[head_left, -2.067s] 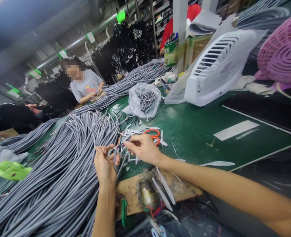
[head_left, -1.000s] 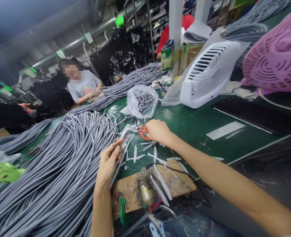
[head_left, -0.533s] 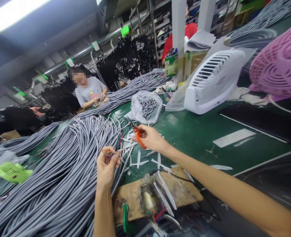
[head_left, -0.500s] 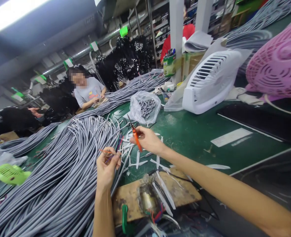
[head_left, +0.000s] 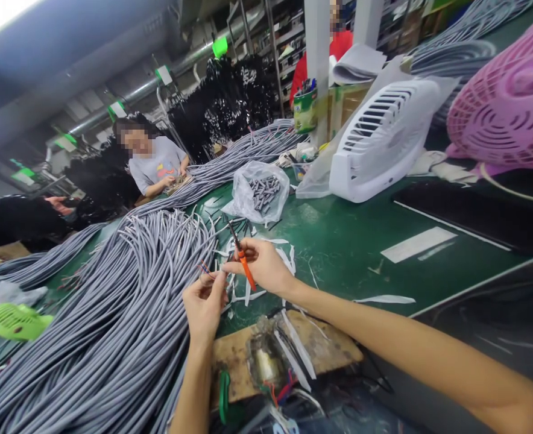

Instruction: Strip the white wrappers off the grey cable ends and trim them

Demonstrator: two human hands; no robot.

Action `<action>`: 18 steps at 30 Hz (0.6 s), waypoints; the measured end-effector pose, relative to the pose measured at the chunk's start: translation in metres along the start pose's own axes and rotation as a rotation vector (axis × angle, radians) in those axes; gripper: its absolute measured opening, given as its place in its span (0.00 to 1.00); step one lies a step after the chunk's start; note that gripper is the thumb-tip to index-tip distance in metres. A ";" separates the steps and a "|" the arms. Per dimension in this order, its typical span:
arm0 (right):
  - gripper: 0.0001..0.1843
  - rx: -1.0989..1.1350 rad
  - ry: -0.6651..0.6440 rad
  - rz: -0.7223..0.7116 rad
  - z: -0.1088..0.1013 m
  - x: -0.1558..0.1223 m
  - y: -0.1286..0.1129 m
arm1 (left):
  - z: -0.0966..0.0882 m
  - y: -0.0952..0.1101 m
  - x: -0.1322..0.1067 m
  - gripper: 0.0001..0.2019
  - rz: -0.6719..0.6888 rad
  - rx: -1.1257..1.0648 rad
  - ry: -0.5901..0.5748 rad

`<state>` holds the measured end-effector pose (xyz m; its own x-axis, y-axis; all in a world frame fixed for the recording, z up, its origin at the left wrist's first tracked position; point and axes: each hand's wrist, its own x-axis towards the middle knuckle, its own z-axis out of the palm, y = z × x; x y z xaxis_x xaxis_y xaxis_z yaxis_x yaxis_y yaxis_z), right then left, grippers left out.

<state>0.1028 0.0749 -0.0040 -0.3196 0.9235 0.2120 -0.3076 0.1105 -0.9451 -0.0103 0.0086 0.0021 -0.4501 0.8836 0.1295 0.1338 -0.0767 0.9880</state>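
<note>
My left hand (head_left: 205, 301) is closed, pinching the thin coloured wires (head_left: 205, 269) at a cable's end. Close against it, my right hand (head_left: 261, 265) grips orange-handled scissors (head_left: 245, 263), whose dark narrow tips point up and away from me. The right thumb and finger reach to the left fingertips at the wires; whether they pinch a wire too is too small to tell. Beside my left hand lies a large bundle of grey cables (head_left: 131, 301). White strips of scrap (head_left: 289, 259) are scattered on the green table (head_left: 334, 241) around my right hand.
A wooden board with a small metal device (head_left: 266, 361) sits close in front. Beyond my hands is a plastic bag of grey pieces (head_left: 264, 193). A white fan (head_left: 375, 144) and a pink basket-like thing (head_left: 506, 108) stand right. A co-worker (head_left: 155, 160) sits across.
My hands have come together: the left moved right, and the right fingers now meet it at the wires. The scissors have shifted slightly left and down. The view has tilted a little.
</note>
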 end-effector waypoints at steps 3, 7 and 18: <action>0.23 -0.024 0.029 -0.039 0.001 0.000 0.001 | 0.000 -0.001 -0.001 0.14 0.022 0.002 0.003; 0.22 -0.019 -0.004 -0.051 0.004 -0.003 0.003 | -0.005 0.001 0.003 0.16 -0.020 -0.148 0.059; 0.21 -0.067 -0.016 -0.064 0.004 -0.001 0.010 | -0.028 0.019 0.004 0.16 -0.141 -0.127 -0.210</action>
<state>0.0970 0.0738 -0.0124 -0.3154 0.9079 0.2761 -0.2675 0.1941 -0.9438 -0.0342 -0.0020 0.0242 -0.2621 0.9649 -0.0173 -0.0348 0.0084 0.9994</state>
